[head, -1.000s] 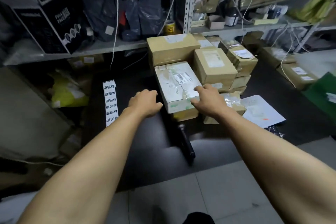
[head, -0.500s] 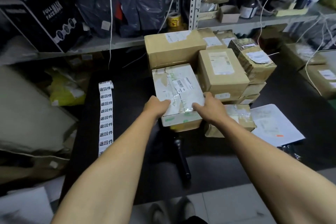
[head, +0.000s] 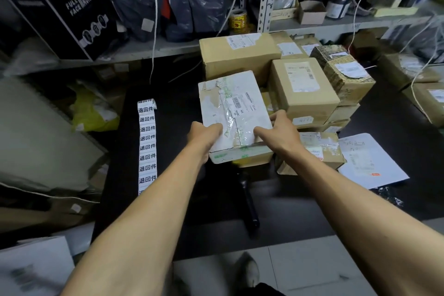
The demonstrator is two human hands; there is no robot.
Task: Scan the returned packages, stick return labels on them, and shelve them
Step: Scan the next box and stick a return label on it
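A white taped package [head: 234, 108] with a barcode label lies on top of the pile on the black table [head: 173, 94]. My left hand [head: 203, 136] grips its near left corner, thumb on top. My right hand [head: 280, 131] grips its near right edge, fingers curled over the top. A strip of white return labels [head: 147, 142] with black characters runs down the table to the left. A black handheld scanner [head: 249, 204] lies on the table under the package's near edge, between my forearms.
Brown cardboard boxes [head: 302, 89] are stacked behind and right of the white package, with a flatter taped box [head: 319, 151] at the right. A white paper sheet [head: 370, 161] lies far right. Metal shelves [head: 312, 26] behind hold bags, boxes and a tape roll [head: 237, 19].
Both hands moved from beside the white package to gripping its near corners. The view has moved closer to the table.
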